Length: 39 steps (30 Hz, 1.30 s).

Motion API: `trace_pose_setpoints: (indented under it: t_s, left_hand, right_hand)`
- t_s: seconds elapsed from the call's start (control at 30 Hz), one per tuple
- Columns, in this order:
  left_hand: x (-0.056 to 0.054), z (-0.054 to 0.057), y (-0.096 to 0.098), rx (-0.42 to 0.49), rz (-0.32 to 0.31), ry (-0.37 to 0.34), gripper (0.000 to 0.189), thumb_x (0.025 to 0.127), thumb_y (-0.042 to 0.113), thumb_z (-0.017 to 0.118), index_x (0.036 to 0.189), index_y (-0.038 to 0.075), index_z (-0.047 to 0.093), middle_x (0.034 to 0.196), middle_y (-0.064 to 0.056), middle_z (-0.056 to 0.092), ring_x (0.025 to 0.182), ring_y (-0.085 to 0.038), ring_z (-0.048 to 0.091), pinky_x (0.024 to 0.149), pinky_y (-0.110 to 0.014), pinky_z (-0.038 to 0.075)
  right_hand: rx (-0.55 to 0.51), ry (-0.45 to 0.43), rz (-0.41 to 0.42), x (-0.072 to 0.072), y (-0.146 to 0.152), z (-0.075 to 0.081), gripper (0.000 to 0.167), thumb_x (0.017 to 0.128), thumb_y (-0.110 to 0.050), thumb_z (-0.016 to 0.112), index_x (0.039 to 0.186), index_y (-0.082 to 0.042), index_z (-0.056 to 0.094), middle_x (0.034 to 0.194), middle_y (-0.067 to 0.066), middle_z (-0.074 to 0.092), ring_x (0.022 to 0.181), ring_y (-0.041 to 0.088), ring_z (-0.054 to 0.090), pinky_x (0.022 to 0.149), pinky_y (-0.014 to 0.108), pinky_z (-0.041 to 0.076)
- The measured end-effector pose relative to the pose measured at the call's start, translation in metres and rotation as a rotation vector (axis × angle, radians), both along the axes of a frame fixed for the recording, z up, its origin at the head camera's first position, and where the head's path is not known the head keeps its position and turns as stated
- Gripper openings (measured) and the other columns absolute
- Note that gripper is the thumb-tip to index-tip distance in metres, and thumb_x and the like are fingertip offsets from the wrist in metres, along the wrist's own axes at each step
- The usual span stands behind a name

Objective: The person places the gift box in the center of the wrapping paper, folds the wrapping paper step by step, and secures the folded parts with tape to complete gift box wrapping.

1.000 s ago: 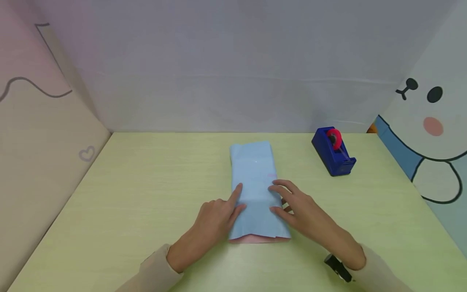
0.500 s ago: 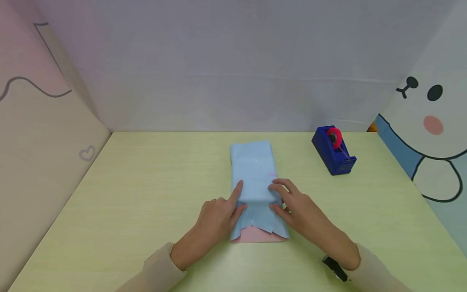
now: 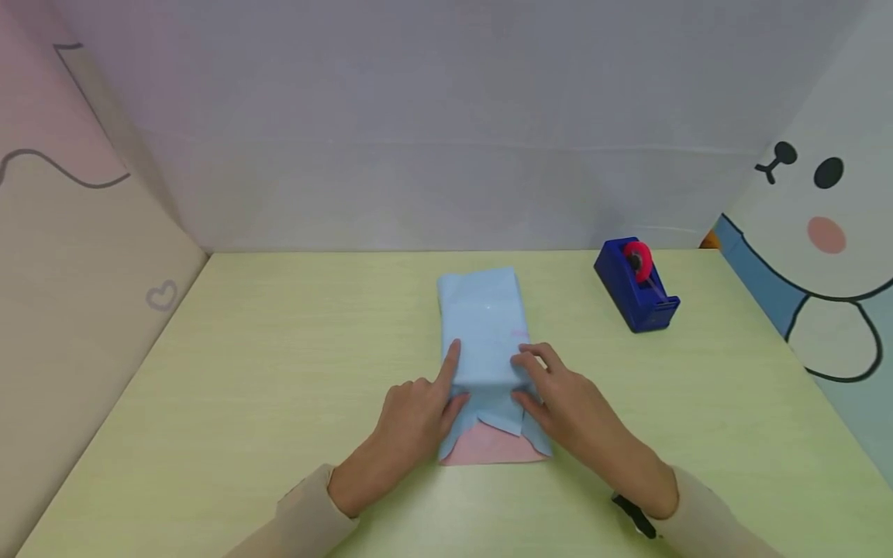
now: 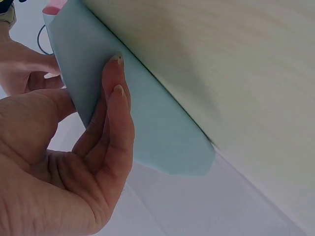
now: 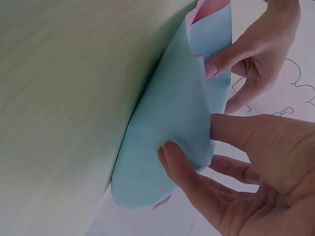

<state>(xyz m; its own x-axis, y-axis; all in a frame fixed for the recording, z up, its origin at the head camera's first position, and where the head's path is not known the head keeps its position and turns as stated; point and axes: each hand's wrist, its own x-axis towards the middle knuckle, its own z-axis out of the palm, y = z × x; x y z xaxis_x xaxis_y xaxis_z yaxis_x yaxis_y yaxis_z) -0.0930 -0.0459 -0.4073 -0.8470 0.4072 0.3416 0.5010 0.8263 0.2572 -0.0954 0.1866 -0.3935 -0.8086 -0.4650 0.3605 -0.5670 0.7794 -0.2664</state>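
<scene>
Well out to the left of the left grip, a pale wall panel bore a small printed heart. The left hand, its sleeve running back toward the viewer, pinched the left side of a blue paper packet, the index finger straight along the top, the thumb on the sunken near part and the other fingertips against the side. The packet lay between both grips on the pale table, extending beyond them; on the near side, its torn-looking edge parted over a pink layer. The right hand loosely pinched the opposite side, thumb and forefinger apart by a modest gap and fingertips pressed to the paper. A black object sat under that wrist. Beyond and right of the right grip stood a blue tape dispenser with a red roll; farther right was a cartoon panel.
</scene>
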Motion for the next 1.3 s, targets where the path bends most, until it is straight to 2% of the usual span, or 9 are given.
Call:
trace_pose_setpoints:
  t_s: [0.23, 0.53, 0.73, 0.97, 1.1, 1.3]
  left_hand:
    - [0.002, -0.001, 0.002, -0.046, 0.039, 0.005, 0.072, 0.089, 0.023, 0.082, 0.149, 0.0, 0.047, 0.05, -0.005, 0.044, 0.04, -0.019, 0.043, 0.038, -0.029, 0.03]
    - [0.004, -0.004, 0.004, -0.046, 0.06, 0.057, 0.073, 0.086, 0.02, 0.084, 0.148, 0.001, 0.049, 0.047, -0.004, 0.041, 0.039, -0.018, 0.036, 0.039, -0.029, 0.025]
    - [0.004, -0.004, 0.006, -0.075, 0.078, 0.05, 0.073, 0.087, 0.02, 0.083, 0.149, 0.002, 0.048, 0.047, -0.003, 0.039, 0.04, -0.016, 0.032, 0.039, -0.027, 0.023]
    - [0.004, -0.003, 0.011, -0.152, 0.116, 0.015, 0.076, 0.089, 0.019, 0.081, 0.152, 0.002, 0.043, 0.047, 0.0, 0.036, 0.041, -0.014, 0.029, 0.04, -0.026, 0.02]
    - [0.005, -0.003, 0.012, -0.162, 0.129, 0.005, 0.077, 0.09, 0.018, 0.079, 0.154, 0.001, 0.04, 0.048, 0.0, 0.036, 0.041, -0.014, 0.029, 0.04, -0.027, 0.021]
    - [0.005, -0.005, 0.017, -0.188, 0.141, 0.067, 0.075, 0.088, 0.013, 0.078, 0.152, -0.003, 0.04, 0.046, 0.001, 0.032, 0.042, -0.012, 0.022, 0.041, -0.024, 0.016]
  right_hand:
    - [0.02, 0.004, -0.026, 0.003, -0.006, -0.002, 0.045, 0.084, -0.01, 0.086, 0.118, -0.006, 0.058, 0.127, 0.017, 0.057, 0.058, 0.016, 0.059, 0.049, 0.024, 0.048]
    - [0.041, 0.081, -0.043, 0.005, -0.01, -0.008, 0.051, 0.079, -0.008, 0.09, 0.116, -0.005, 0.054, 0.12, 0.017, 0.055, 0.051, 0.015, 0.054, 0.044, 0.024, 0.045]
    - [0.051, 0.113, -0.069, 0.006, -0.012, -0.01, 0.052, 0.078, -0.006, 0.09, 0.114, -0.005, 0.052, 0.118, 0.017, 0.055, 0.047, 0.015, 0.05, 0.041, 0.024, 0.042]
    - [0.074, 0.103, -0.1, 0.007, -0.016, -0.009, 0.053, 0.078, -0.005, 0.09, 0.114, -0.003, 0.051, 0.118, 0.019, 0.054, 0.046, 0.015, 0.049, 0.039, 0.024, 0.041]
    - [0.086, 0.108, -0.123, 0.007, -0.018, -0.008, 0.054, 0.077, -0.004, 0.09, 0.115, -0.002, 0.051, 0.117, 0.019, 0.054, 0.048, 0.017, 0.05, 0.039, 0.027, 0.042]
    - [0.112, 0.116, -0.169, 0.006, -0.022, -0.007, 0.051, 0.077, -0.001, 0.087, 0.114, 0.0, 0.052, 0.114, 0.018, 0.053, 0.047, 0.018, 0.048, 0.038, 0.03, 0.042]
